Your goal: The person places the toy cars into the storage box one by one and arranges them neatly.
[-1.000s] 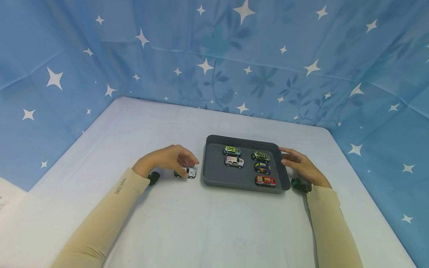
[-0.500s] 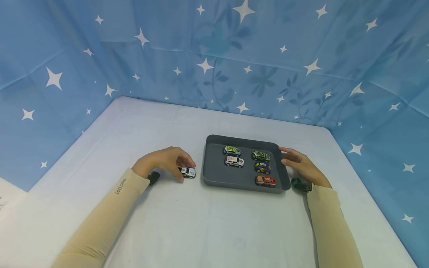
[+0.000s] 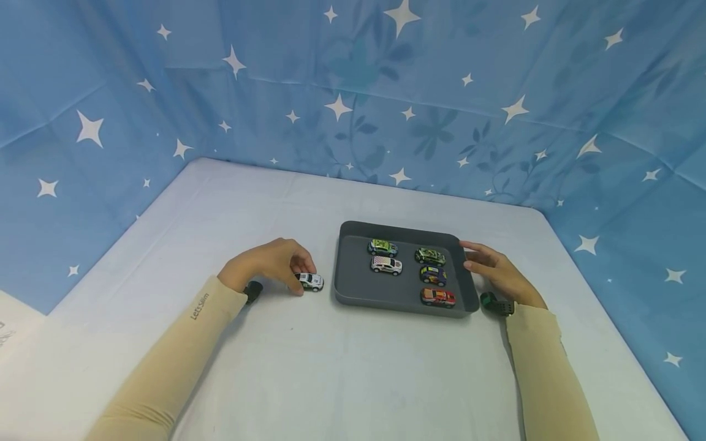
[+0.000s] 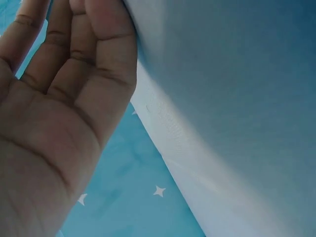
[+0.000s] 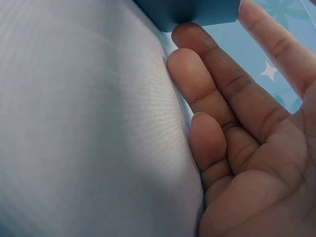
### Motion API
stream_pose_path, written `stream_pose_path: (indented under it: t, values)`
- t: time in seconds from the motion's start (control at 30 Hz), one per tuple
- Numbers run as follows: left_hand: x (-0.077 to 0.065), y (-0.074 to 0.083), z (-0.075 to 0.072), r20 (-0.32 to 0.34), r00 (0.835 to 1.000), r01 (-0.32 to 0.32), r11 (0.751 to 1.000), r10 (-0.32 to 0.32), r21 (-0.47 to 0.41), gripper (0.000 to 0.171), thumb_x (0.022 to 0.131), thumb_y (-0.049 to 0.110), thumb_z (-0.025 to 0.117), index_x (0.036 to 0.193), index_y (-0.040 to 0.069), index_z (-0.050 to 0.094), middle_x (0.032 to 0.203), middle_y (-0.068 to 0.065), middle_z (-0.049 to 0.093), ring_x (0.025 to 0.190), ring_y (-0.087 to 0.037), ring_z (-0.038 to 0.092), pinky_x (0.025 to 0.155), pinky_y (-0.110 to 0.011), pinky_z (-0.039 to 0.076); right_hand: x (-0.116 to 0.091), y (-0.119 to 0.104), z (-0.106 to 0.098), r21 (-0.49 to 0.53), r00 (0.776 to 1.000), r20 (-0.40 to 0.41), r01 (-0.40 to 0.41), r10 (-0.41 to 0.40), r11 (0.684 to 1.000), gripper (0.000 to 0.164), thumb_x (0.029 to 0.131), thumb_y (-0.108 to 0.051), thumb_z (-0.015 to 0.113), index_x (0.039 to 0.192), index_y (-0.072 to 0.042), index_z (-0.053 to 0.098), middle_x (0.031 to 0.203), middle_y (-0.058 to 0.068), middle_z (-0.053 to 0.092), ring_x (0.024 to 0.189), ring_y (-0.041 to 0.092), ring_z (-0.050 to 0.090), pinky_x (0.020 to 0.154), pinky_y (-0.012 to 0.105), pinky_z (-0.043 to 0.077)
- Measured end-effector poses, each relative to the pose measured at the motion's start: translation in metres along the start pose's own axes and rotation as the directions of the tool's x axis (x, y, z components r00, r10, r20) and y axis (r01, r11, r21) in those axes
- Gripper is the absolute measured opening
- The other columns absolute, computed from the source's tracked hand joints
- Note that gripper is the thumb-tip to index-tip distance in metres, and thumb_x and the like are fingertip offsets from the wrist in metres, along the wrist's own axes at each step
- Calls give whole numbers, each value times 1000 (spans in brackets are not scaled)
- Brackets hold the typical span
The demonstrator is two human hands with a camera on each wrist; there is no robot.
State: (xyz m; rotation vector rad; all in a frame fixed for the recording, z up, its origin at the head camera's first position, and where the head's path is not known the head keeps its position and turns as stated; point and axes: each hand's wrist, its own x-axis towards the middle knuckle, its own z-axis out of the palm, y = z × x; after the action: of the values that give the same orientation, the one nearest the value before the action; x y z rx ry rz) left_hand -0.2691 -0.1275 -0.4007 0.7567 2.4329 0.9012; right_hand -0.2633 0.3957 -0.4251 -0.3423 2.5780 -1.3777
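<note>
In the head view, my left hand [image 3: 278, 263] is lowered over a white toy car [image 3: 311, 282] on the table, left of the tray. Thumb and fingers pinch the car's rear end from both sides, and the hand covers that end. The left wrist view shows my palm and bent fingers, but not the car. My right hand [image 3: 498, 271] lies beside the grey tray [image 3: 353, 299], its extended fingertips touching the outside of the right wall. In the right wrist view, those fingers meet the tray's corner [image 5: 197, 11].
Several toy cars stand in the tray: green-blue [image 3: 383, 247], white checkered [image 3: 386, 265], dark camouflage [image 3: 430, 256], blue-yellow [image 3: 432, 275] and red-orange [image 3: 438, 297]. A white cloth covers the table [image 3: 353, 380]. Blue star-patterned curtains [image 3: 276, 92] enclose the back and sides.
My left fingers have closed in from above the white toy car to pinch its rear, and the car has shifted very slightly. My right hand and the tray stay put.
</note>
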Motion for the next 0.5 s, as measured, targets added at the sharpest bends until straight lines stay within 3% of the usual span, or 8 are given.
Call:
stream_pose_path:
  t: [0.1, 0.23, 0.5]
  values:
    - [-1, 1, -2, -21, 1000, -2, 1000, 2, 0, 34, 78, 7, 96, 108, 13, 82, 110, 2, 76, 106, -20, 69, 101, -42, 56, 0, -1, 0, -3, 1000, 0, -3, 3, 1000, 67, 111, -23, 63, 167, -1, 35, 167, 33, 37, 135, 28, 53, 119, 76, 30]
    - [-1, 0, -5, -54, 998, -30, 1000, 29, -8, 33, 80, 5, 94, 110, 12, 82, 115, 1, 78, 115, -26, 71, 106, -48, 55, 0, -1, 0, -5, 1000, 2, -7, 7, 1000, 66, 112, -23, 63, 167, -2, 35, 167, 32, 37, 135, 28, 55, 119, 75, 31]
    - [-1, 0, -11, -145, 984, -110, 993, 103, -38, 33, 83, 3, 89, 114, 11, 83, 109, 1, 79, 105, -24, 71, 97, -46, 59, -1, -4, 1, 1, 1000, 3, -31, 31, 1000, 68, 111, -25, 63, 168, -3, 34, 169, 31, 34, 144, 52, 45, 121, 75, 28]
